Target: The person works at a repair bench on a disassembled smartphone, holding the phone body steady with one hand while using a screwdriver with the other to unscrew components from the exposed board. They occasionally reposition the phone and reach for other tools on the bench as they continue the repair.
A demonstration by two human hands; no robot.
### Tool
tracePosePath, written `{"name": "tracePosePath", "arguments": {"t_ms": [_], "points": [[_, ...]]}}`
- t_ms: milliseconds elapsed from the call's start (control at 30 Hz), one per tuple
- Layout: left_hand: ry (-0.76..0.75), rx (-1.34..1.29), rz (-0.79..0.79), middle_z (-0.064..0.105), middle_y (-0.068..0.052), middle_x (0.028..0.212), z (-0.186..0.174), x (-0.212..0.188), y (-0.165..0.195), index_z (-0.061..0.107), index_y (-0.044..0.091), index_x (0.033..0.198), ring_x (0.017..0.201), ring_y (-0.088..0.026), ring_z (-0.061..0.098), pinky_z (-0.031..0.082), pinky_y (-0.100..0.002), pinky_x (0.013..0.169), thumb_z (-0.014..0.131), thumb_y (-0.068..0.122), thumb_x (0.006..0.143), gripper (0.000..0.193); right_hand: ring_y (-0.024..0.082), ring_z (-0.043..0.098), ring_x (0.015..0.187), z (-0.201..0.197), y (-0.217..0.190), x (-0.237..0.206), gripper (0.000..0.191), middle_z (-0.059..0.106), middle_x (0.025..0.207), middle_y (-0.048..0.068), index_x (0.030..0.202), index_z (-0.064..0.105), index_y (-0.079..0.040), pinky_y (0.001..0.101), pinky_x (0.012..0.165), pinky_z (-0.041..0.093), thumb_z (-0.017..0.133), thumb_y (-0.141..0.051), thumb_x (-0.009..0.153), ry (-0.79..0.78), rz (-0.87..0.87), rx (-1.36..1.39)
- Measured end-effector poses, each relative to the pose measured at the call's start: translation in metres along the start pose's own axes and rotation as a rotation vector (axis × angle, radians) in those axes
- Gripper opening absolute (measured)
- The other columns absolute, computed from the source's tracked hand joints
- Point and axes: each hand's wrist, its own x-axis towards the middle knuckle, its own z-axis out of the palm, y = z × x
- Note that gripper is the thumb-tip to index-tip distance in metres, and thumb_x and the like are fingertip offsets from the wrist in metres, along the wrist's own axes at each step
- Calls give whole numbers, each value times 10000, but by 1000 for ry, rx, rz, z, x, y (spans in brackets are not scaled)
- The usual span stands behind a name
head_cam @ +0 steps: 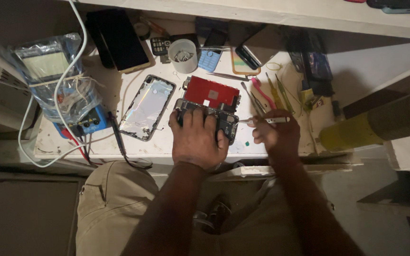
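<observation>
While left hand point(196, 137) presses opened phone body point(208, 118) flat at table point(72, 147) centre, right hand point(274, 135), at 3 o'clock, pinches tweezers point(262, 121) shut-fingered; tip aimed at board edge. Best: steady downward hold, light shallow tweezer approach.

Clear plastic bag point(55, 78) wrapped over a meter, far left of the white cup point(183, 55), dark phone screen point(119, 40) just left of the cup, silvery phone panel point(148, 107) below-left of it, red-backed screen point(212, 92) below-right, small blue keypad phone point(210, 58) just right.
</observation>
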Motion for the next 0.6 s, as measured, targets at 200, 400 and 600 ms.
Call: {"name": "tracePosePath", "arguments": {"t_ms": [200,400,600], "points": [[-28,35,-13,592,-187,1194,-2,3,2,687,38,1040,1209,-367,514,265,-687,1100,614,361,793,414,159,656,623,1,8,-2,187,734,808,146,968,664,63,303,541,530,733,-83,873,-41,15,168],[31,-5,-2,593,-185,1193,-3,1,2,690,40,1033,1202,-369,516,270,-680,1118,616,360,794,405,182,660,619,0,24,-3,256,708,810,144,1038,602,53,306,563,550,712,-4,814,55,-185,223],[19,-10,7,592,-180,1188,-2,1,0,695,47,1030,1205,-370,513,267,-680,1116,614,358,800,395,167,682,655,-4,32,-10,249,699,840,141,1081,563,16,291,582,577,707,12,879,99,-241,117]]}}
